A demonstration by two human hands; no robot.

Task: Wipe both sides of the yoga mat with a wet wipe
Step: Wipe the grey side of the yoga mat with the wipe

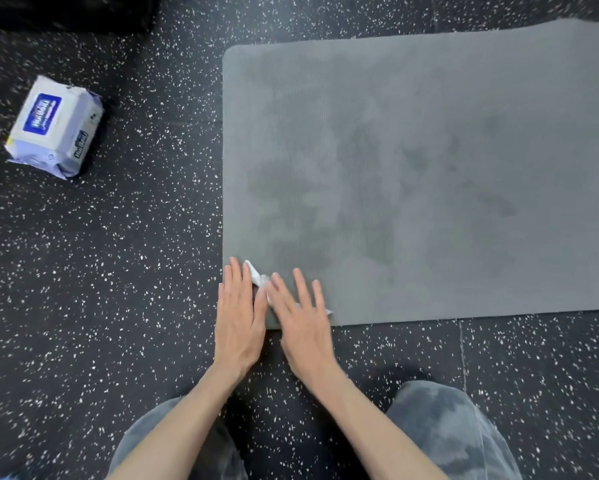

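Mat position: a grey yoga mat (429,168) lies flat on the black speckled floor (100,271), running off the right of the view.
Progress: dark damp patches cover the upper face, so this side seems mostly wiped; the underside likely remains.
Grip: left hand (237,320) and right hand (303,323) lie flat, fingers spread, pressing a white wet wipe (258,277) onto the mat's near left corner.
Edges: left and near edges meet beneath the hands.
Room: open floor all round; wipe packet (54,128) well apart, left.
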